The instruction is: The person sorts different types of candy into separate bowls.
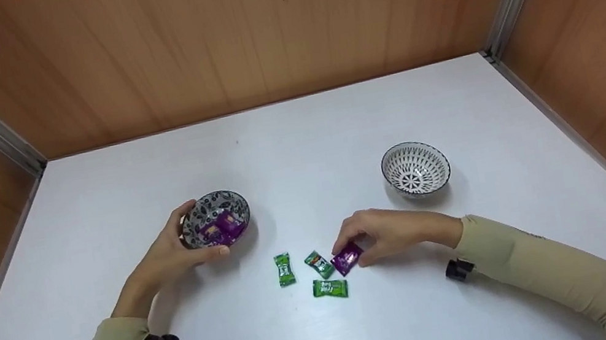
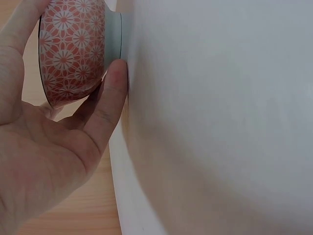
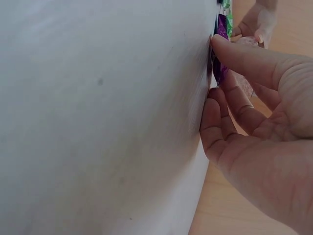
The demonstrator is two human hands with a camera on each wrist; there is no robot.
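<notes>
My left hand (image 1: pixel 168 256) curls around the left side of a small bowl (image 1: pixel 200 214), its thumb along the near side. In the left wrist view the bowl's outside (image 2: pixel 73 46) is red with white flowers. Purple-wrapped candies (image 1: pixel 230 223) lie inside the bowl. With thumb and fingers, my right hand (image 1: pixel 385 230) pinches another purple candy (image 1: pixel 347 259) low at the table; whether it touches the surface is unclear. Just left of it are green-wrapped candies: one (image 1: pixel 319 265) close by, another (image 1: pixel 330 288) nearer me, and a third (image 1: pixel 284 270) farther left.
A second bowl (image 1: pixel 415 169), white with dark dashes inside, stands at the right beyond my right hand. The white table (image 1: pixel 301 158) is bordered by a wood panel (image 1: pixel 265 27) at the back and more panels at both sides.
</notes>
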